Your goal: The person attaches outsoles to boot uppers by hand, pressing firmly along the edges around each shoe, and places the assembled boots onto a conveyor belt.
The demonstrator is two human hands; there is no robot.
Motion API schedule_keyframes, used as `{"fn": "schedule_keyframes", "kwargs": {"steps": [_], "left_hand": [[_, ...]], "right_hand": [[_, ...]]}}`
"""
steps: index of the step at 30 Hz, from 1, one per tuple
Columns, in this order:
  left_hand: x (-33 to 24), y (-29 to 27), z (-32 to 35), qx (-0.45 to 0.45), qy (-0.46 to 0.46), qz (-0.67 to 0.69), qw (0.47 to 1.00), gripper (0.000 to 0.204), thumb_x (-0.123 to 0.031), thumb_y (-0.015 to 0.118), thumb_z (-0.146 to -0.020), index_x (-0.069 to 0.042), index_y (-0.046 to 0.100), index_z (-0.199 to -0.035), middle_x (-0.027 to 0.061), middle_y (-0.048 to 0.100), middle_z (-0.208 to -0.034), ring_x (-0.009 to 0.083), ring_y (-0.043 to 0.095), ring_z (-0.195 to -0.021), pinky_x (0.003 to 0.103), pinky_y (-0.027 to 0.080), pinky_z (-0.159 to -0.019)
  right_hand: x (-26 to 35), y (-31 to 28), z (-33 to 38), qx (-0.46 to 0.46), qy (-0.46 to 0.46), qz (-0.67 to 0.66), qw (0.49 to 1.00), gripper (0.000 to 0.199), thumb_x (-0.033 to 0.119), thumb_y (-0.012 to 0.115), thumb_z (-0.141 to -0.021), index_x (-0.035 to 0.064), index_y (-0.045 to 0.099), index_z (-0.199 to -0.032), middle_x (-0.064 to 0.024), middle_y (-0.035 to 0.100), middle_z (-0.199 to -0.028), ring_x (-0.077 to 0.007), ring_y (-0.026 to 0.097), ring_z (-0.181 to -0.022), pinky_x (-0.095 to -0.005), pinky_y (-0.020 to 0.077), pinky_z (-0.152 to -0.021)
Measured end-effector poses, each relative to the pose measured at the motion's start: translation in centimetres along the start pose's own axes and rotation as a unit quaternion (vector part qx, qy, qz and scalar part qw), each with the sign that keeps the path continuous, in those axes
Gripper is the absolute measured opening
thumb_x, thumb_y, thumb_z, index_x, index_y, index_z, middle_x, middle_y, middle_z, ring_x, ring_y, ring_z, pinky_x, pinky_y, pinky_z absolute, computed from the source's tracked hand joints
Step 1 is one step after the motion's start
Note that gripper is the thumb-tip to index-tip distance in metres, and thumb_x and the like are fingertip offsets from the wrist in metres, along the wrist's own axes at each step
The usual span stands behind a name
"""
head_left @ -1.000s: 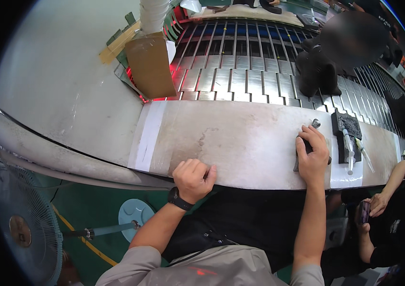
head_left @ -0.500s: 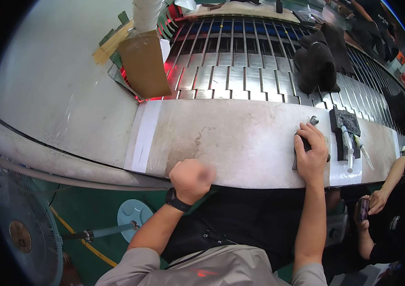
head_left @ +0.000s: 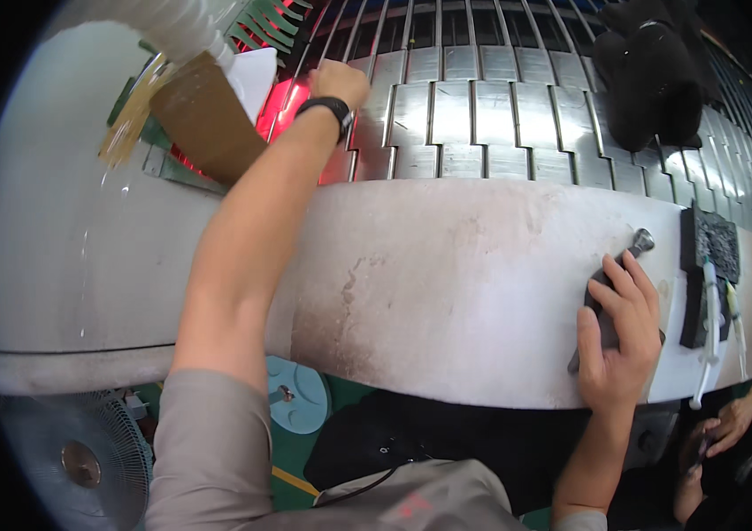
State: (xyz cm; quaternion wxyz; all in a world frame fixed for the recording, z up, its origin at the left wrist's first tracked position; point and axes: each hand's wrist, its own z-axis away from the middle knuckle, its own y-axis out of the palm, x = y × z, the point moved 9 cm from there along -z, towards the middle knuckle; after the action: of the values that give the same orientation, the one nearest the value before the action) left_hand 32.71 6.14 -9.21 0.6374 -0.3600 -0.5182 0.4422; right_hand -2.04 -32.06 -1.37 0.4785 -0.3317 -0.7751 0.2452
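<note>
Right hand flat on dark, metal-tipped tool, white worktop

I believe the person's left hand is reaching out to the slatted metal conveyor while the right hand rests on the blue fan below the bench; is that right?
Not quite. The left hand does reach out to the slatted metal conveyor, but the right hand rests on a dark metal tool lying on the white bench top, not on the fan. The head view shows this.
</note>
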Motion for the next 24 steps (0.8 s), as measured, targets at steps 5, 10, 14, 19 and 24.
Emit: {"fn": "schedule_keyframes", "kwargs": {"steps": [5,10,14,19,24], "left_hand": [[6.7,5.2,-5.5,-0.051,-0.351,0.141,0.924,0.077,-0.04,0.062,-0.1,0.012,0.046,-0.154,0.032,0.041,-0.166,0.0517,0.04,-0.153,0.061,0.038,-0.123],[22.6,9.4,-7.3,-0.181,-0.577,0.167,0.779,0.095,-0.04,0.07,-0.093,0.012,0.027,-0.161,0.0366,0.041,-0.162,0.0553,0.041,-0.15,0.061,0.036,-0.125],[26.1,12.5,-7.1,-0.138,-0.598,0.134,0.778,0.098,-0.038,0.072,-0.092,0.01,0.023,-0.163,0.0371,0.046,-0.158,0.051,0.047,-0.148,0.059,0.037,-0.124],[26.7,11.9,-5.2,-0.024,-0.448,0.058,0.892,0.062,-0.03,0.07,-0.097,0.001,0.059,-0.151,0.0269,0.06,-0.153,0.0419,0.06,-0.141,0.054,0.047,-0.118],[17.5,5.8,-2.9,-0.068,-0.352,0.037,0.933,0.051,-0.03,0.073,-0.098,-0.005,0.066,-0.142,0.0209,0.067,-0.146,0.0372,0.066,-0.134,0.051,0.052,-0.114]], "right_hand": [[-0.7,0.7,-0.1,0.1,0.022,0.022,0.995,0.035,0.018,0.078,-0.085,-0.005,0.075,-0.111,-0.0295,0.071,-0.133,-0.0543,0.059,-0.134,-0.06,0.0495,-0.111],[0.2,1.1,-0.3,0.154,-0.017,-0.053,0.986,0.037,0.033,0.073,-0.101,-0.0016,0.078,-0.115,-0.0241,0.075,-0.133,-0.051,0.061,-0.133,-0.0588,0.0485,-0.109],[-0.1,1.5,-0.4,0.17,-0.025,-0.056,0.984,0.035,0.031,0.072,-0.1,-0.0004,0.078,-0.115,-0.023,0.076,-0.13,-0.0511,0.062,-0.131,-0.0576,0.0493,-0.105],[0.2,1.6,-0.6,0.169,-0.029,-0.069,0.983,0.035,0.032,0.074,-0.098,0.0021,0.078,-0.116,-0.0211,0.076,-0.13,-0.05,0.062,-0.132,-0.0579,0.0484,-0.106],[0.8,1.8,0.2,0.143,-0.035,-0.014,0.989,0.036,0.024,0.075,-0.085,-0.0043,0.075,-0.108,-0.0249,0.074,-0.13,-0.0538,0.059,-0.134,-0.0616,0.0442,-0.11]]}}
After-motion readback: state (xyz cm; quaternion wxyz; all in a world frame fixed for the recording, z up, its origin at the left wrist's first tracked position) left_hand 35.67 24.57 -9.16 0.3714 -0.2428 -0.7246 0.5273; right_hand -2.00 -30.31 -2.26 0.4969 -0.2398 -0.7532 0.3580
